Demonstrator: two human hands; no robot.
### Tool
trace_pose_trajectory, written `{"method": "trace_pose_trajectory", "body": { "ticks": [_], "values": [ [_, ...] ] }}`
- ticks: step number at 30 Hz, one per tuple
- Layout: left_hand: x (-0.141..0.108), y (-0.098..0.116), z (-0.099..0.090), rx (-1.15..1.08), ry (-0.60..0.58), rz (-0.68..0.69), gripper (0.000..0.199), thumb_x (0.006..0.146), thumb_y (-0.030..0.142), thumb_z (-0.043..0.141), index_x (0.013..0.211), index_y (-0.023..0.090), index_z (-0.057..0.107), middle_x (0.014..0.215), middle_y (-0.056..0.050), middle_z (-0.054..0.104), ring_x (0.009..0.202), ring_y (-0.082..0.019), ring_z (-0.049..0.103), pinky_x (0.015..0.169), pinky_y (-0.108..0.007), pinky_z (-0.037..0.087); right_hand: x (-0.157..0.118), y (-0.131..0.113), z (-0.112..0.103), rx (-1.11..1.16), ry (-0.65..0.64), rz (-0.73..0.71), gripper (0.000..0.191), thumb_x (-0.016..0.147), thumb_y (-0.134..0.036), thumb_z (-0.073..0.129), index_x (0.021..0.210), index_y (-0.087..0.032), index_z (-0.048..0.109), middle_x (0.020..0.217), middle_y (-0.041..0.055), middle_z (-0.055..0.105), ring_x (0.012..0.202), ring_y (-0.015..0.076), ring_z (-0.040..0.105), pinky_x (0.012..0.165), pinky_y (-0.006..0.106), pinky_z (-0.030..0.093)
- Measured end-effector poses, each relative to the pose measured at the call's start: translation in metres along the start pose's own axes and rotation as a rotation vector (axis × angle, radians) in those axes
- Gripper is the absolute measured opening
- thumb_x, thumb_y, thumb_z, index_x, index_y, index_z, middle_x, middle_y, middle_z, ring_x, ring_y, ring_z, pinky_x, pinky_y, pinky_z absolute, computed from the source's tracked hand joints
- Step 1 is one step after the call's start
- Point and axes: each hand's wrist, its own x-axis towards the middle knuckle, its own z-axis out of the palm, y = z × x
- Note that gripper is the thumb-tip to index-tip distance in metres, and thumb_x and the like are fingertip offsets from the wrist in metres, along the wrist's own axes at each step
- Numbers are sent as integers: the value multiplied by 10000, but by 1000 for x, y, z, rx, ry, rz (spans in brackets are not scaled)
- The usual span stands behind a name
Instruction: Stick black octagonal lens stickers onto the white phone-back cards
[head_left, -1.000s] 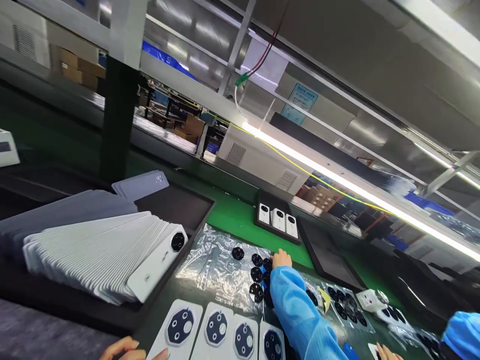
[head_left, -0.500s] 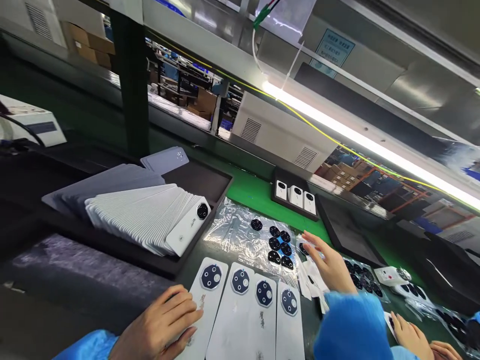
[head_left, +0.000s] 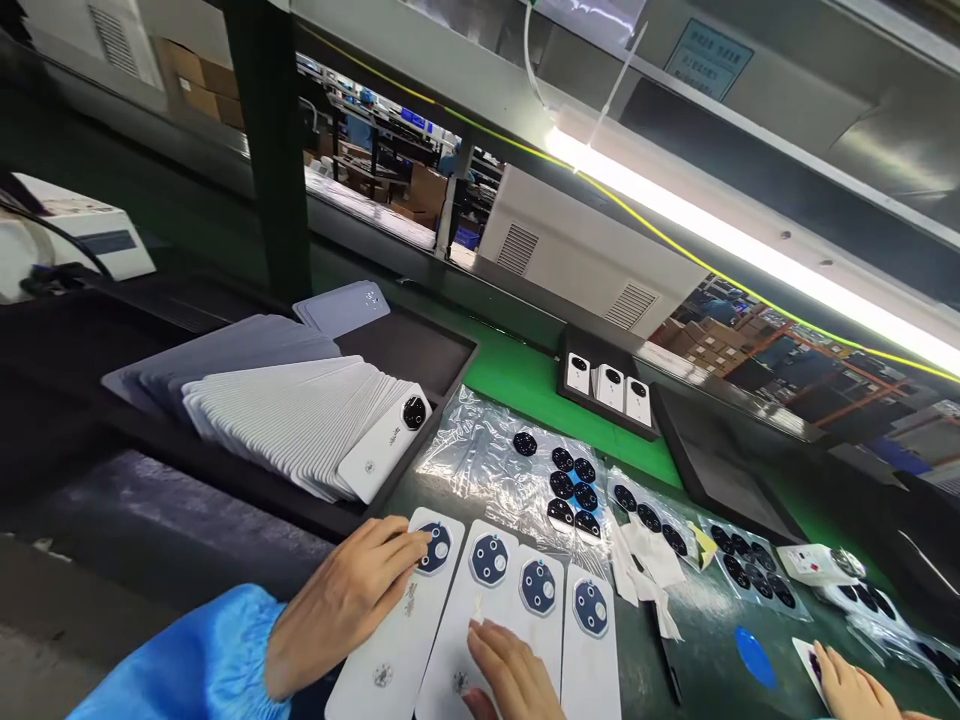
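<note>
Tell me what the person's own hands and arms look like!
The left hand is bare, with no glove. Its arm wears a bright blue, wrinkly sleeve, bunched up at the cuff. The right hand has no glove either, but its sleeve is outside the picture.

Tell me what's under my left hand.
Your left hand is over the leftmost white panel in the row, partly overlapping its dark blue disc. Part of the disc and whatever else lies beneath the hand are covered.
</note>
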Motion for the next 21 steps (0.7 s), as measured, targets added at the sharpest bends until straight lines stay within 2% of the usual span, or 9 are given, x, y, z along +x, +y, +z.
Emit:
{"method": "trace_pose_trajectory", "body": {
  "ticks": [4, 5, 8, 11, 13, 17, 21],
  "values": [
    [13, 3, 7, 45, -3, -11, 352, 907, 51, 309, 1047, 198, 596, 912, -18, 662, 856, -159, 594, 790, -290, 456, 14, -9, 22, 49, 236, -76, 442, 1019, -348, 255, 872, -210, 648, 701, 9, 749, 658, 130, 718, 540, 206, 520],
    [15, 3, 9, 49, 3, -13, 359, 904, 40, 301, 1042, 198, 592, 908, -16, 661, 861, -161, 590, 801, -300, 442, 19, -10, 24, 54, 248, -103, 461, 1022, -330, 241, 838, -209, 646, 685, -2, 747, 641, 119, 713, 511, 204, 501],
    [18, 4, 10, 50, -7, 12, 354, 900, 21, 301, 1036, 198, 576, 909, -4, 668, 895, -163, 584, 841, -314, 406, 32, -11, 23, 54, 174, -185, 455, 1027, -269, 257, 803, -192, 646, 694, -27, 748, 657, 85, 708, 510, 190, 478],
    [23, 4, 8, 47, -48, 49, 332, 892, 12, 326, 1026, 194, 569, 895, 8, 674, 886, -157, 585, 839, -308, 390, 34, -7, 27, 75, 167, -187, 469, 1031, -296, 259, 802, -180, 652, 665, -21, 734, 657, 76, 698, 520, 187, 466],
    [26, 5, 7, 48, -55, 50, 330, 881, 0, 329, 1016, 185, 567, 893, 6, 674, 882, -161, 583, 825, -307, 380, 30, -7, 35, 94, 212, -154, 470, 1031, -309, 263, 799, -183, 652, 641, -20, 721, 631, 81, 686, 512, 203, 451],
    [27, 7, 8, 96, -90, 80, 374, 842, -43, 312, 998, 185, 564, 961, -5, 682, 876, -170, 579, 812, -313, 362, 23, -9, 48, 108, 387, -36, 420, 1015, -227, 305, 759, -202, 637, 579, -38, 693, 545, 95, 656, 477, 244, 404],
    [24, 9, 11, 146, -90, 82, 376, 841, -53, 308, 983, 181, 567, 1008, -12, 682, 901, -174, 578, 815, -318, 356, 27, -10, 45, 103, 253, -95, 369, 998, -154, 349, 784, -189, 647, 638, -47, 722, 604, 77, 685, 518, 226, 433]
  ]
}}
